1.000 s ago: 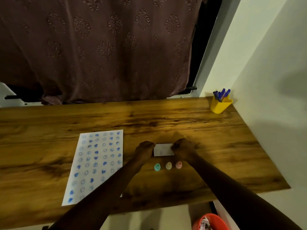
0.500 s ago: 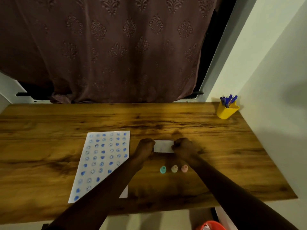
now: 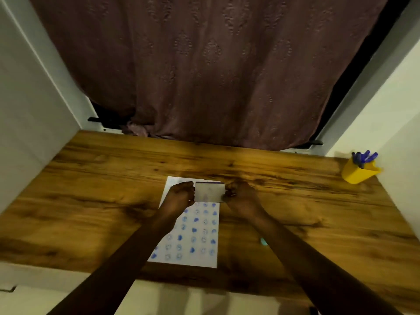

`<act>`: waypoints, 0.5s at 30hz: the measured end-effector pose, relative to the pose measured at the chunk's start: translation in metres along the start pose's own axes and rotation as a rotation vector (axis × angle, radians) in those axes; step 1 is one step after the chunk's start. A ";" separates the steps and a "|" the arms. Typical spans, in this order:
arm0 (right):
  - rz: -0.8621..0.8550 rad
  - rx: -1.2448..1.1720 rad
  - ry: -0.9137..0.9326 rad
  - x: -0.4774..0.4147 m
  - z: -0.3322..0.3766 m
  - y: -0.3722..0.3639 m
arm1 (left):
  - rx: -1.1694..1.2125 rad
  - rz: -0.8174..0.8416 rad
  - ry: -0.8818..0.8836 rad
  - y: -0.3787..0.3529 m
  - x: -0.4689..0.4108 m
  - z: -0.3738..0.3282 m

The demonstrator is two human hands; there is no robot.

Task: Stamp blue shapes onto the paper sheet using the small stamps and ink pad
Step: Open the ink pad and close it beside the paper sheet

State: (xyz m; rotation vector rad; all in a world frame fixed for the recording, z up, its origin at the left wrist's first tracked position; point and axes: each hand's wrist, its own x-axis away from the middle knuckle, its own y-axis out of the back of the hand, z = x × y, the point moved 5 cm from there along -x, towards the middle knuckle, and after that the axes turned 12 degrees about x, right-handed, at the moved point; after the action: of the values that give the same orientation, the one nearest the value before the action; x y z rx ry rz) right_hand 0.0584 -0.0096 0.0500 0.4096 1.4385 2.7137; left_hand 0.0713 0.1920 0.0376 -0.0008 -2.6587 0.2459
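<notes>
A white paper sheet [image 3: 200, 242] covered with several rows of blue stamped shapes lies on the wooden table [image 3: 91, 201]. Over its far end both hands hold a small flat whitish ink pad case [image 3: 209, 192]. My left hand [image 3: 180, 195] grips its left edge and my right hand [image 3: 238, 196] its right edge. A dark blue strip shows along the case's far edge. One teal stamp [image 3: 263, 242] peeks out beside my right forearm; the other stamps are hidden under that arm.
A yellow cup [image 3: 359, 172] holding several blue pens stands at the table's far right corner near the wall. A brown patterned curtain [image 3: 216, 76] hangs behind the table. White walls close in on both sides.
The view has swung left and up. The ink pad case, held in both hands, now sits over the far end of the paper instead of to its right on the bare table.
</notes>
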 end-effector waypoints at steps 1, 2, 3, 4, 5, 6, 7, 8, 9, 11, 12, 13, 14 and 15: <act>0.020 -0.006 0.018 0.000 0.011 -0.010 | 0.010 -0.028 0.009 0.015 0.002 -0.001; 0.039 -0.010 0.035 -0.001 0.025 -0.022 | 0.015 -0.054 0.013 0.033 0.004 -0.002; 0.054 -0.003 0.048 -0.001 0.038 -0.033 | 0.008 -0.069 0.005 0.050 0.006 -0.003; 0.065 0.011 0.062 -0.001 0.050 -0.045 | -0.009 -0.077 -0.007 0.067 0.008 -0.003; 0.078 0.021 0.066 0.000 0.062 -0.059 | -0.039 -0.078 -0.019 0.083 0.011 -0.002; 0.090 0.018 0.065 0.001 0.071 -0.070 | -0.060 -0.078 -0.028 0.097 0.014 -0.001; 0.108 0.014 0.067 0.003 0.081 -0.083 | -0.064 -0.084 -0.040 0.114 0.016 0.001; 0.122 0.016 0.076 0.004 0.092 -0.097 | -0.062 -0.094 -0.050 0.131 0.019 0.003; 0.139 0.020 0.086 0.006 0.102 -0.110 | -0.060 -0.103 -0.056 0.147 0.020 0.006; 0.182 0.015 0.101 0.010 0.120 -0.132 | -0.076 -0.108 -0.067 0.172 0.023 0.008; 0.201 0.011 0.107 0.011 0.129 -0.142 | -0.090 -0.118 -0.065 0.185 0.024 0.009; 0.215 0.006 0.113 0.012 0.137 -0.153 | -0.100 -0.131 -0.063 0.197 0.023 0.010; 0.228 -0.002 0.120 0.014 0.145 -0.163 | -0.109 -0.140 -0.061 0.208 0.023 0.010; 0.243 -0.015 0.120 0.016 0.152 -0.173 | -0.120 -0.144 -0.056 0.218 0.023 0.011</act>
State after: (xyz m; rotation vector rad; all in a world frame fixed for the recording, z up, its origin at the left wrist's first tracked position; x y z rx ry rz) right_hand 0.0666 0.2140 -0.0072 0.4564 1.4853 2.9854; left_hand 0.0367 0.4056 0.0005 0.1602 -2.7099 0.0393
